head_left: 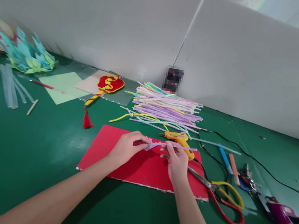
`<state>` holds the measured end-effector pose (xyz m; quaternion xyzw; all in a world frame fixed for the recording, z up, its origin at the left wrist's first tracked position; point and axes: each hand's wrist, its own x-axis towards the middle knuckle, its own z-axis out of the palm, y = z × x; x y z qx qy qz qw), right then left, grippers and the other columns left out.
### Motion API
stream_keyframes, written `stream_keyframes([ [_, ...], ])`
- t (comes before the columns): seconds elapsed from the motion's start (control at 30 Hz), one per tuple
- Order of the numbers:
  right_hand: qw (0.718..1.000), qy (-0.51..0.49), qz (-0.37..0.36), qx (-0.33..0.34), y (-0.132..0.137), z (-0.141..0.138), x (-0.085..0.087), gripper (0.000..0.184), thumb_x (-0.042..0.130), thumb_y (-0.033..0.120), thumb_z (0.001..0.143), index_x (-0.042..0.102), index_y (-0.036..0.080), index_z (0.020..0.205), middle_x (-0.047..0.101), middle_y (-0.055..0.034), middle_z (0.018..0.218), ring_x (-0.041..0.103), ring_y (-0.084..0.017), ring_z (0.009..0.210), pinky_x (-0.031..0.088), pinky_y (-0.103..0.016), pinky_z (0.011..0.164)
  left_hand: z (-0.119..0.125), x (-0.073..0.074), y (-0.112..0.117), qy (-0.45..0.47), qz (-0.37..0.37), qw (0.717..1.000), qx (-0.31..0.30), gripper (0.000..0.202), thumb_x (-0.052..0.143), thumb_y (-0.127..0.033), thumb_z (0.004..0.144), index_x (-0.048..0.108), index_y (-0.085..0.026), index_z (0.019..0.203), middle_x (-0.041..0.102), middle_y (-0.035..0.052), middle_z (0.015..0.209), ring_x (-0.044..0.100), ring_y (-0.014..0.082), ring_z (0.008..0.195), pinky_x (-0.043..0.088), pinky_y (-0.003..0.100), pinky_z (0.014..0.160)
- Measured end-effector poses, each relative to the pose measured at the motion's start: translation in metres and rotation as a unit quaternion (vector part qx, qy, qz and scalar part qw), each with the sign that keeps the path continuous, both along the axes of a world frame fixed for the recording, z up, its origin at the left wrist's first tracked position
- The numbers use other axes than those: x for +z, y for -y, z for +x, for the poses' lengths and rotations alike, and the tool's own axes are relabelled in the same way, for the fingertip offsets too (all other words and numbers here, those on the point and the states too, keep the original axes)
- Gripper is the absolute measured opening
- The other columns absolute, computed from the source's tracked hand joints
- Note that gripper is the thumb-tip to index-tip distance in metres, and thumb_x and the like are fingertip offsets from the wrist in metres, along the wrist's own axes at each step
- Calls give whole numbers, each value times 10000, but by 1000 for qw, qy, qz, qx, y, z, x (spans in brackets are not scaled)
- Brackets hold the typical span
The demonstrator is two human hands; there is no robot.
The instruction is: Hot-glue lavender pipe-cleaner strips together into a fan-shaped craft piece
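Between my hands, above a red board [134, 167], is a purple pipe cleaner [158, 144]. My left hand [130, 145] pinches its twisted left end, where a small curled shape shows at the fingertips. Thumb and fingers of my right hand [175, 158] close on the straighter part, whose free end sticks out to the right. A yellow glue gun [187, 143] lies just behind my right hand. Scissors [209, 184] with yellow and red handles rest partly on the board's right edge.
Behind the board lies a pile of pastel pipe cleaners [167, 107]. A red and yellow fan-shaped ornament [111, 83], papers [66, 84] and glue sticks [9, 86] are at left. A black cord [266, 168], markers [226, 159] and a purple glue gun [285, 222] lie right.
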<state>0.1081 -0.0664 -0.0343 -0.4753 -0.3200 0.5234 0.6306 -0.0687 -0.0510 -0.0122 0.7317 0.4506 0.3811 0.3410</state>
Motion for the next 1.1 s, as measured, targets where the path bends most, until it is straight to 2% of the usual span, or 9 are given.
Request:
stream_keyframes([
  [0.2,997,60,-3,53,4,0,0,183,693,298,686,632,164,795,666,-19,706,626,-132,628,511,-204,473,-9,3,0,-100,89,991,-6,115,539,-234,829,637,-212,884,634,14,858,576,146,800,451,285,730],
  [0.3,993,91,-6,80,7,-1,1,180,686,303,691,628,165,790,669,-24,693,632,-142,646,521,-219,505,-7,4,3,-175,156,972,-7,135,506,-238,852,627,-215,907,651,2,854,562,154,830,403,348,830],
  [0.4,984,131,0,117,8,-2,4,177,669,320,703,634,163,776,671,-31,698,625,-139,633,516,-228,521,-4,3,6,-199,199,959,-19,129,492,-219,862,617,-200,885,660,-5,849,569,138,836,352,366,914],
  [0.5,975,173,1,142,8,-2,7,180,667,332,699,637,163,751,670,-30,726,590,-111,552,490,-224,494,-2,1,7,-193,220,956,-27,114,494,-206,860,605,-193,882,663,-8,862,571,128,839,356,347,919],
  [0.77,971,195,-10,137,9,-1,4,213,680,352,681,624,158,750,598,9,610,520,-86,436,395,-200,381,-3,-1,4,-192,234,952,-43,123,490,-217,862,606,-186,837,678,-12,853,584,128,840,368,347,925],
  [1.1,969,199,10,149,8,-4,4,203,646,361,712,604,174,780,595,17,623,503,-80,420,400,-204,382,-3,-2,5,-186,232,954,-40,105,524,-236,840,595,-184,898,674,13,889,564,157,874,416,338,860],
])
